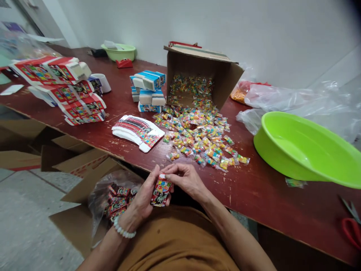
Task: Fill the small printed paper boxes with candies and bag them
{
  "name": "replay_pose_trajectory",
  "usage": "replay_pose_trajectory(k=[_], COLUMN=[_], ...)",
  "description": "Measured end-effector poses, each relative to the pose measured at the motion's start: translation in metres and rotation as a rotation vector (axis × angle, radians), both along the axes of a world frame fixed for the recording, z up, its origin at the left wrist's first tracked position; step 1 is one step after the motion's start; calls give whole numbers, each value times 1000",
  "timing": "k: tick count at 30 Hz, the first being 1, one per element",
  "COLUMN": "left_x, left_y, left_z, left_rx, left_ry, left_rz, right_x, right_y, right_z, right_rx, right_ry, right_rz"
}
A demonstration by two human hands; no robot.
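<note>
Red box (161, 192) beside the table (239, 188) seems light, crushable: your left hand (144, 199) rightly cups its sides, right hand (186, 180) pinches its top.

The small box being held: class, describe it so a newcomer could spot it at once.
Find the dark red table and follow it to its near edge, below the wrapped sweets. There the left hand and right hand hold a printed red box; unlike the similar boxes in the bag, only this one is held.
</note>
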State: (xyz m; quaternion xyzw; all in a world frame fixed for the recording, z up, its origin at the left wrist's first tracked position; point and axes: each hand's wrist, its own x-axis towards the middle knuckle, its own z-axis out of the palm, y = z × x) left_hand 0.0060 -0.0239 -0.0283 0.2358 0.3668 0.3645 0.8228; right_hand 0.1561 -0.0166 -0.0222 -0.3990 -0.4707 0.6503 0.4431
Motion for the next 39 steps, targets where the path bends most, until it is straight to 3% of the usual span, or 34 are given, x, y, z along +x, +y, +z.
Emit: replay_pose_trajectory(k=[5, 9, 12, 16, 18, 21, 26, 31, 35, 39], left_x=[-3, -22, -61, -102, -100, -75, -47, -52, -49, -38], left_y=[6, 1, -6, -1, 16, 53, 101, 117, 106, 60], left_z=[-1, -8, -19, -25, -21, -11, -11, -18, -10, -7], left_rx=[-72, 30, 231, 464, 606, 901, 1047, 1028, 984, 1060], left_ry=[-51, 114, 496, 1195, 1454, 1698, 1685, 1638, 1643, 1594], left_rz=[128, 196, 191, 179, 219, 316, 244, 300, 389, 356], right_x=[-7, -21, -26, -23, -21, -18, -15, -13, -15, -15], right_y=[-9, -5, 3, 14, 16, 16, 15, 18, 20, 21], right_z=[-14, -20, -21, -30, -34, -36, -35, -42, -42, -32], right_rx=[317, 411, 408, 297, 255, 247, 198, 169, -24, -159], right_ry=[-186, -361, -420, -483, -491, -470, -417, -371, -186, 101], right_rz=[7, 50, 98, 5, -21, -29, -80, -83, -87, -255])
